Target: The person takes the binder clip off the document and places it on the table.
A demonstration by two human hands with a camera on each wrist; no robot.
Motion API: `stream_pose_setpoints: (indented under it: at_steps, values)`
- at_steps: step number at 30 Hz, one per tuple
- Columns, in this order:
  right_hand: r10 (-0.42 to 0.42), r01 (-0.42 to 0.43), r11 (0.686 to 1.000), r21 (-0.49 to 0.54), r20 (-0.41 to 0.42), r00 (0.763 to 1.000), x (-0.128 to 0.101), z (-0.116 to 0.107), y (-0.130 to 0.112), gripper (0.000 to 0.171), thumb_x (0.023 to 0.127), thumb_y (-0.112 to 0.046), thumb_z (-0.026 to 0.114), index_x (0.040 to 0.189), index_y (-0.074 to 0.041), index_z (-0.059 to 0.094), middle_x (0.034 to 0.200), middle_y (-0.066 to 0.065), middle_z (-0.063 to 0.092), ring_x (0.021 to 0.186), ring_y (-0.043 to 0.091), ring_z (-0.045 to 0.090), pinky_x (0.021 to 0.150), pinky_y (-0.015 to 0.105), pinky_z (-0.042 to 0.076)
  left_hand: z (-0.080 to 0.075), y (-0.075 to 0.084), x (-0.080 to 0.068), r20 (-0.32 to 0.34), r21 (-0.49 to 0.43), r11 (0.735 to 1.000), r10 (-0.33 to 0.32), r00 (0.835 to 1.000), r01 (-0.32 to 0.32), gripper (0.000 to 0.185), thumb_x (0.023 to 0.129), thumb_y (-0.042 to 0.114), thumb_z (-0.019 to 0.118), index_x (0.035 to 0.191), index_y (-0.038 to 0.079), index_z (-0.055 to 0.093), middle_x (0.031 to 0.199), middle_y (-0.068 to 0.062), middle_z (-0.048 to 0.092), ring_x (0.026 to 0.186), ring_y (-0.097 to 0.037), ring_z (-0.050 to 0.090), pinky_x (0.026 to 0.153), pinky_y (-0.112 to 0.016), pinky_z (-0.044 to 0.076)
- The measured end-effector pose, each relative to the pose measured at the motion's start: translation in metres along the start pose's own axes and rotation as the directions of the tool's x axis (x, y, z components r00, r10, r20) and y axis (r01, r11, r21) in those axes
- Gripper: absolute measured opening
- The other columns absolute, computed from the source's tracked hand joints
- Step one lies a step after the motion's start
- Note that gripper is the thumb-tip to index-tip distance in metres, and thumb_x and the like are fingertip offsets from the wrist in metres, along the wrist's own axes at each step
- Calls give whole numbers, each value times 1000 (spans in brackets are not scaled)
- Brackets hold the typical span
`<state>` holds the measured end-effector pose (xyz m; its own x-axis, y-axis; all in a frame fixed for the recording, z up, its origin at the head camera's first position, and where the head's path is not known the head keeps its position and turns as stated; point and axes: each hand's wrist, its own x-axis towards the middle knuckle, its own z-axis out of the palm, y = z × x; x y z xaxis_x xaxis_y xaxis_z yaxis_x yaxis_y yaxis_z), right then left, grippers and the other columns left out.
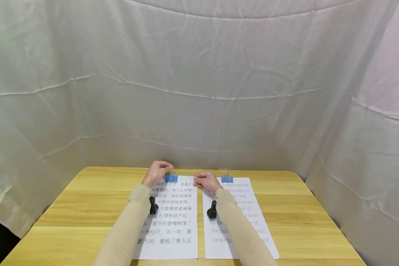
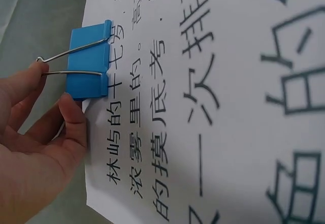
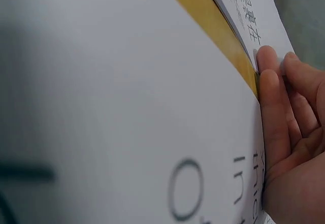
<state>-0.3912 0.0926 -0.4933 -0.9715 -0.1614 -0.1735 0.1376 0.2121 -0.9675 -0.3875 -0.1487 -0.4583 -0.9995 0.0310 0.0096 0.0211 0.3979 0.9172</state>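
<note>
While the left hand [image 2: 30,148] is pinching the wire handles of the stiff, springy blue binder clip [image 2: 90,61] at the Chinese sheet's [image 2: 213,112] twelve o'clock edge, the right hand's [image 3: 292,142] straight fingers are pressing that light, floppy paper's corner, so the handles look the surest hold

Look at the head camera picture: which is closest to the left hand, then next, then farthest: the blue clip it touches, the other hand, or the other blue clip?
1. Left blue clip, at the left hand.
2. Right hand, middle.
3. Right blue clip, farthest right.
</note>
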Motion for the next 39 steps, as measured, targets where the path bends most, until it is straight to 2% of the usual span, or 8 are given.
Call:
stream_pose_setpoints:
  at_steps: [5, 11, 14, 17, 21, 26, 30, 39]
  values:
    - [6, -7, 1000, -23, -26, 1000, -3, 2, -1, 26, 92, -13, 69, 115, 0, 71, 93, 10, 75, 75, 9, 70, 67, 20, 56, -1, 0, 0, 25, -11, 1000, -18, 1000, 19, 24, 95, 21, 64, 106, -1, 68, 107, -14, 68, 94, -28, 59, 77, -33, 49]
    - [4, -5, 1000, -22, -36, 999, -3, 3, -1, 26, 92, -13, 68, 115, 0, 70, 94, 11, 75, 74, 10, 71, 66, 19, 56, -5, -4, 2, 84, -48, 998, -23, 996, 27, 16, 89, 21, 72, 93, 6, 68, 97, -4, 67, 82, -19, 56, 73, -32, 47]
    - [-7, 6, 1000, -26, -31, 1000, -3, 3, 1, 28, 93, -12, 68, 116, 2, 69, 94, 12, 75, 74, 10, 71, 65, 20, 56, -6, -7, 2, 108, -85, 996, -9, 994, 18, 26, 86, 20, 76, 103, 4, 66, 104, -7, 67, 85, -19, 56, 73, -33, 49]
    - [-12, 11, 999, -37, -20, 1000, -3, 0, 3, 28, 93, -13, 67, 117, 2, 69, 95, 12, 75, 76, 11, 71, 66, 20, 56, -6, -9, 0, 137, -122, 993, 6, 991, 11, 46, 86, 18, 76, 125, 1, 59, 122, -14, 64, 95, -21, 59, 76, -35, 51]
    - [-12, 11, 998, -58, -23, 1000, -4, -4, 3, 29, 94, -16, 67, 119, -1, 69, 97, 11, 75, 78, 11, 71, 68, 20, 56, -6, -7, 1, 182, -106, 994, 26, 983, -7, 61, 88, 18, 73, 140, 0, 48, 136, -19, 57, 105, -23, 60, 82, -37, 53]
    - [-4, 1, 998, -66, -53, 999, -6, -8, 2, 30, 93, -17, 68, 119, -3, 69, 95, 9, 75, 77, 10, 70, 68, 20, 56, -5, -1, 5, 229, -68, 997, 42, 973, -27, 65, 88, 19, 73, 141, -5, 44, 129, -19, 60, 100, -22, 61, 80, -36, 54]
    - [-16, 13, 998, -68, -43, 999, -5, -7, 2, 29, 93, -16, 68, 118, -2, 69, 94, 10, 76, 76, 9, 70, 68, 20, 56, -6, 0, 8, 253, -61, 998, 11, 967, 4, 63, 88, 16, 73, 141, -4, 45, 123, -15, 62, 96, -20, 59, 77, -32, 52]
    - [-14, 14, 999, -40, -15, 1000, -5, -4, 1, 28, 93, -14, 67, 118, 0, 69, 99, 12, 75, 76, 9, 71, 69, 21, 57, -13, -8, 8, 283, -51, 999, 4, 959, 10, 66, 84, 22, 78, 138, -1, 50, 121, -13, 65, 96, -18, 59, 78, -33, 51]
